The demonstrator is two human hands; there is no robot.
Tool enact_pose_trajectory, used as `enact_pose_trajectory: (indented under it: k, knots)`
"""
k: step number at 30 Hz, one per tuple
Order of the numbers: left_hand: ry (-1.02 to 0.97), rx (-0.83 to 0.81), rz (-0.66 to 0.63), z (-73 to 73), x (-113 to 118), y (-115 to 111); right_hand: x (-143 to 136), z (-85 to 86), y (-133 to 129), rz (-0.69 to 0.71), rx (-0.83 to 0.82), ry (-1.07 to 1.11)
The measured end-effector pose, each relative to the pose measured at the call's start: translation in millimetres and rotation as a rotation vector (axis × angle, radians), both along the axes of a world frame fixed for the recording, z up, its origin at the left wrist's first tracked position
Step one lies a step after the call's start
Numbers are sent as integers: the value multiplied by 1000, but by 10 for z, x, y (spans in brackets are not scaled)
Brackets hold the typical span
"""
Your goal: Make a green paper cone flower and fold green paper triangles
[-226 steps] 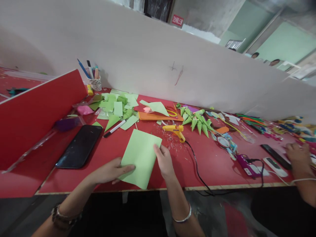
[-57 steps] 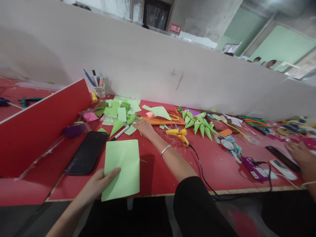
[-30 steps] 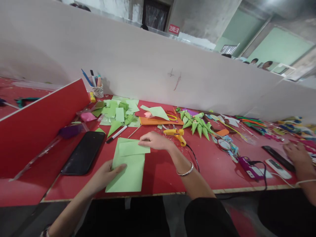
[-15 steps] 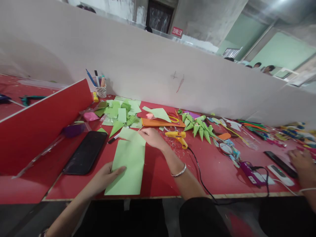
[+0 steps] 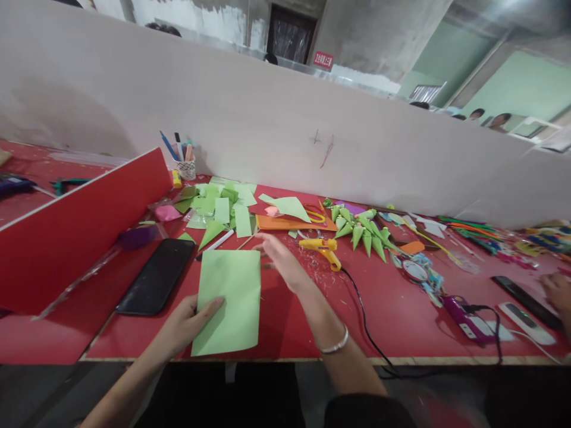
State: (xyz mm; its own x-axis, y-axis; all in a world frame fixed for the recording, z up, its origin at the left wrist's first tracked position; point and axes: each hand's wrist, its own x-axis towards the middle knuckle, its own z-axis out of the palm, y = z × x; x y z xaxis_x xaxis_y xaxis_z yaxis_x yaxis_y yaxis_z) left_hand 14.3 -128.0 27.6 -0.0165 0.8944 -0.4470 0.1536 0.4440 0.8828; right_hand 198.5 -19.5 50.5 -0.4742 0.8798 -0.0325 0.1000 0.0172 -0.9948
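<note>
My left hand (image 5: 190, 321) pinches the left side of a light green paper sheet (image 5: 236, 297), thumb on top, near the table's front edge. Beside the sheet's upper right corner, my right hand (image 5: 279, 261) is raised with its fingers apart and nothing in them. A small green paper strip (image 5: 243, 221) lies beyond the sheet, next to a pile of green paper pieces (image 5: 205, 202). A white marker (image 5: 220, 240) rests just above the sheet. The yellow glue gun (image 5: 321, 246) lies right of my right hand.
A black phone (image 5: 156, 276) lies at left, beside a red divider (image 5: 89, 232). Green paper cones (image 5: 361, 229) and an orange sheet (image 5: 285, 223) are behind. A purple box (image 5: 468, 321) with cables sits at right, near another person's hand (image 5: 557, 291).
A strip has come away from the sheet's top and now lies by the pile. My right hand has let go and its fingers have spread. The sheet is shorter.
</note>
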Motion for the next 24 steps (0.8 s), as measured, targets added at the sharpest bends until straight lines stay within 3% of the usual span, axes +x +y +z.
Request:
enact_pose_trajectory:
  k: [5,11,24]
  knots:
    - [-12,74,-34,6,184,54,93,-86,-537,-120,-130,299]
    - [-30,125,-105,-51,308,97,27,-175,-656,-377,-161,224]
    - [-139,27,15,83,339,161,84,-180,-733,-307,-184,279]
